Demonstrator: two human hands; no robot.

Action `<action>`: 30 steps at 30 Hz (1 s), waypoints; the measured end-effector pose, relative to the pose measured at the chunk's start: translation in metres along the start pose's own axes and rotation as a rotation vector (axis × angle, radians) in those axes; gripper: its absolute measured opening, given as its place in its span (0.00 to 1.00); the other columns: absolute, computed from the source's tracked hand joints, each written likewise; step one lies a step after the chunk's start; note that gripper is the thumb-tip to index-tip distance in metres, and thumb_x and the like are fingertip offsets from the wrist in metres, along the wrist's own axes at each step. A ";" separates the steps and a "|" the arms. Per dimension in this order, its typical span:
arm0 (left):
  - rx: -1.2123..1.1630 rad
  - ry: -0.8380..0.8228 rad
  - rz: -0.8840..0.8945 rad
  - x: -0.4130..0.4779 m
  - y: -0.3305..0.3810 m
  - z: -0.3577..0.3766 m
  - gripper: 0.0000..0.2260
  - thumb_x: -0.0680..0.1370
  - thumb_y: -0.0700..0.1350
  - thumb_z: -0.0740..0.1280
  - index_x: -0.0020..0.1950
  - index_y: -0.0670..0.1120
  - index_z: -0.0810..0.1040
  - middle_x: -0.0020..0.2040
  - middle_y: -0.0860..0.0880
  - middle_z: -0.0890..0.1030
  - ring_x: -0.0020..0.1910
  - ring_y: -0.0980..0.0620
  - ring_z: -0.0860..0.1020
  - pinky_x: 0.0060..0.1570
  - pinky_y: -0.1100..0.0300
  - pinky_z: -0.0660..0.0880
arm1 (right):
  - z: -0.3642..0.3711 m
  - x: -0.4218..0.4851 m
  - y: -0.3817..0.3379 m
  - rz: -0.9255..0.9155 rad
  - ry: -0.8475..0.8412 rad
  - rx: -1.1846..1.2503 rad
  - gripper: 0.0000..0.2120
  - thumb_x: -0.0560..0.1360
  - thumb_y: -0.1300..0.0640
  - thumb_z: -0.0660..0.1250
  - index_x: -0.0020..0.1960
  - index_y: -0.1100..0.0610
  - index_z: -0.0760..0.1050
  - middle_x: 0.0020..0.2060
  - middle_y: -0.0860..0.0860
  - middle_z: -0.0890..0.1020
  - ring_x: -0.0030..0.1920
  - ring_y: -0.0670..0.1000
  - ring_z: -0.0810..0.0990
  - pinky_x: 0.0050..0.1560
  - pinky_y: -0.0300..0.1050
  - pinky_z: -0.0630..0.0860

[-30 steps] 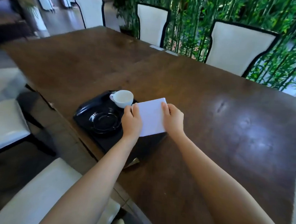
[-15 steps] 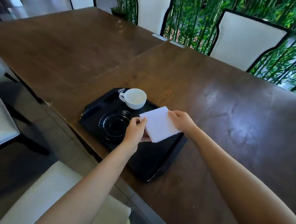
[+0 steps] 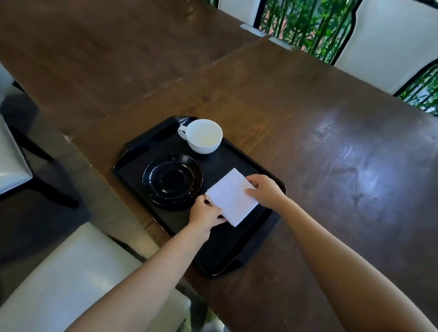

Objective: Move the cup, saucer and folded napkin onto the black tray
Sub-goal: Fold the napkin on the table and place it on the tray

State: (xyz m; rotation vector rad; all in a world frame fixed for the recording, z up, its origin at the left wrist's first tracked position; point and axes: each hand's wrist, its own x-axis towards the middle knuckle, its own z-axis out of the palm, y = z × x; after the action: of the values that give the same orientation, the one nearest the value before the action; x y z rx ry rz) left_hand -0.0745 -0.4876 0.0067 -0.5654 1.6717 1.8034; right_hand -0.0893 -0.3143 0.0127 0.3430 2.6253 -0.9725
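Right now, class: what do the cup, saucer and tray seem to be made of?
Cup: likely glazed ceramic, smooth white.
Saucer: probably glazed ceramic or glass, black with sharp ring highlights.
Tray: looks like moulded plastic, duller black with a raised rim.

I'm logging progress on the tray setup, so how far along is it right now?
Done: the white cup and the black saucer sit side by side on the black tray. In hand: the folded napkin, held over the tray by the left hand and right hand. Left: lay the napkin flat on the tray's bare part and release both grips.
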 end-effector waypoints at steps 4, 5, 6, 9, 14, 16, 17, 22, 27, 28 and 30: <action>0.022 0.061 -0.008 0.007 -0.005 0.006 0.17 0.75 0.29 0.63 0.62 0.38 0.71 0.59 0.40 0.78 0.55 0.42 0.79 0.45 0.54 0.79 | 0.008 0.008 0.008 0.011 0.026 -0.075 0.07 0.74 0.63 0.60 0.48 0.59 0.75 0.47 0.56 0.75 0.46 0.54 0.73 0.43 0.43 0.67; 0.026 0.073 -0.003 0.009 -0.005 0.007 0.16 0.74 0.29 0.63 0.62 0.38 0.72 0.59 0.40 0.78 0.55 0.43 0.79 0.45 0.54 0.79 | 0.010 0.008 0.009 0.017 0.029 -0.082 0.09 0.74 0.62 0.61 0.53 0.59 0.76 0.51 0.56 0.75 0.50 0.56 0.74 0.46 0.44 0.69; 0.029 0.084 0.000 0.010 -0.006 0.007 0.17 0.74 0.29 0.63 0.62 0.38 0.72 0.59 0.40 0.78 0.55 0.43 0.79 0.46 0.55 0.79 | 0.011 0.009 0.009 0.022 0.035 -0.088 0.13 0.75 0.61 0.61 0.59 0.59 0.75 0.55 0.57 0.74 0.54 0.57 0.75 0.51 0.45 0.71; 0.040 0.108 0.001 0.012 -0.007 0.006 0.17 0.74 0.28 0.62 0.62 0.38 0.72 0.58 0.40 0.78 0.56 0.43 0.79 0.48 0.54 0.80 | 0.015 0.009 0.008 0.039 0.059 -0.108 0.19 0.76 0.59 0.61 0.67 0.58 0.70 0.62 0.57 0.71 0.61 0.58 0.72 0.60 0.50 0.71; 0.058 0.119 0.011 0.011 -0.009 0.003 0.16 0.74 0.30 0.63 0.62 0.39 0.72 0.57 0.41 0.79 0.55 0.44 0.78 0.50 0.54 0.79 | 0.024 0.007 0.010 0.055 0.101 -0.181 0.23 0.76 0.55 0.62 0.70 0.56 0.65 0.64 0.57 0.69 0.66 0.59 0.64 0.64 0.53 0.65; 0.061 0.113 0.017 0.009 -0.009 0.001 0.18 0.75 0.31 0.63 0.64 0.39 0.71 0.56 0.41 0.78 0.55 0.45 0.78 0.52 0.54 0.78 | 0.027 0.006 0.010 0.061 0.106 -0.205 0.25 0.76 0.51 0.62 0.72 0.55 0.63 0.65 0.56 0.68 0.67 0.59 0.63 0.64 0.53 0.65; 0.060 0.106 0.019 0.008 -0.009 -0.001 0.19 0.75 0.31 0.63 0.66 0.39 0.70 0.55 0.43 0.78 0.56 0.45 0.78 0.53 0.53 0.78 | 0.028 0.006 0.010 0.064 0.109 -0.211 0.27 0.76 0.49 0.63 0.72 0.54 0.62 0.65 0.56 0.68 0.66 0.59 0.62 0.64 0.53 0.65; 0.075 0.081 0.002 0.005 -0.004 -0.011 0.28 0.74 0.29 0.62 0.73 0.42 0.60 0.63 0.41 0.72 0.59 0.44 0.75 0.58 0.47 0.77 | 0.032 0.003 0.006 0.083 0.121 -0.250 0.31 0.74 0.42 0.63 0.73 0.52 0.59 0.67 0.56 0.66 0.66 0.58 0.62 0.64 0.54 0.64; 0.101 -0.006 0.000 -0.001 0.001 -0.016 0.28 0.74 0.29 0.60 0.73 0.43 0.62 0.65 0.40 0.72 0.61 0.44 0.74 0.57 0.49 0.78 | 0.034 -0.002 0.000 0.103 0.102 -0.299 0.33 0.73 0.40 0.64 0.73 0.51 0.58 0.67 0.56 0.65 0.66 0.59 0.63 0.64 0.55 0.63; 0.107 -0.021 0.002 -0.002 0.002 -0.017 0.27 0.74 0.29 0.60 0.72 0.42 0.63 0.65 0.40 0.72 0.61 0.44 0.74 0.56 0.49 0.78 | 0.034 -0.003 -0.001 0.107 0.095 -0.301 0.33 0.73 0.40 0.64 0.73 0.52 0.58 0.67 0.56 0.65 0.66 0.59 0.62 0.65 0.55 0.63; 0.119 -0.039 -0.001 -0.004 0.002 -0.018 0.26 0.75 0.29 0.60 0.71 0.42 0.64 0.65 0.41 0.72 0.59 0.45 0.75 0.55 0.49 0.78 | 0.035 -0.006 -0.004 0.113 0.082 -0.303 0.34 0.73 0.40 0.65 0.73 0.52 0.57 0.67 0.56 0.65 0.66 0.58 0.62 0.66 0.55 0.62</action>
State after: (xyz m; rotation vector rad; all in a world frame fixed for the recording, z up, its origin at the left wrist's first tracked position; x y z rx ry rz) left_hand -0.0746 -0.5064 0.0093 -0.4754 1.7385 1.6903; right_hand -0.0775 -0.3410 -0.0076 0.4570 2.7387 -0.5246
